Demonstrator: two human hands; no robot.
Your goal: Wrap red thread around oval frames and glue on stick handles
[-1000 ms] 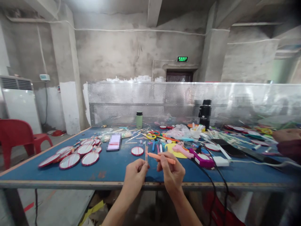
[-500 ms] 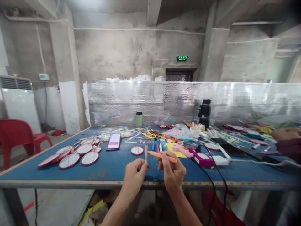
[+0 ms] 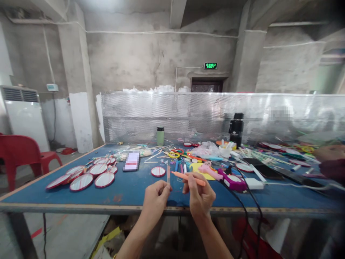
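**A:** What does the person have in hand?

**B:** The left hand (image 3: pixel 155 197) pinches a thin pale stick (image 3: pixel 168 174) between thumb and forefinger. It stands upright in the lower centre of the frame, above the near edge of the blue table (image 3: pixel 126 192). The right hand (image 3: pixel 201 196) is closed around an orange pen-like tool (image 3: pixel 179 175), gripped the way a pen is. The tool lies almost level, with its left tip pointing at the stick.

**A:** Does the tip touch the stick?

**B:** It is just beside it, but the view is too small to show contact.

**A:** Which step does that look like?

**B:** Probably working or marking the stick with the tool's tip, both held clear of the tabletop.

**A:** What would carrying on call for?

**B:** A firm pinch so the stick stays upright, and a small, steady approach from the right hand.

**A:** And what lies around them?

**B:** Just beyond the hands is a single round red-rimmed disc (image 3: pixel 158 171). A cluster of the same discs (image 3: pixel 81 181) sits at centre left. To the right of centre are a pink glue gun (image 3: pixel 210 172) and a magenta device (image 3: pixel 233 181) with black cords. Further back are yellow scissors (image 3: pixel 174 155), a green bottle (image 3: pixel 160 136) and a black flask (image 3: pixel 236 127), against a perforated metal screen (image 3: pixel 188 111). Another person's hand (image 3: pixel 327 153) rests at the right edge.
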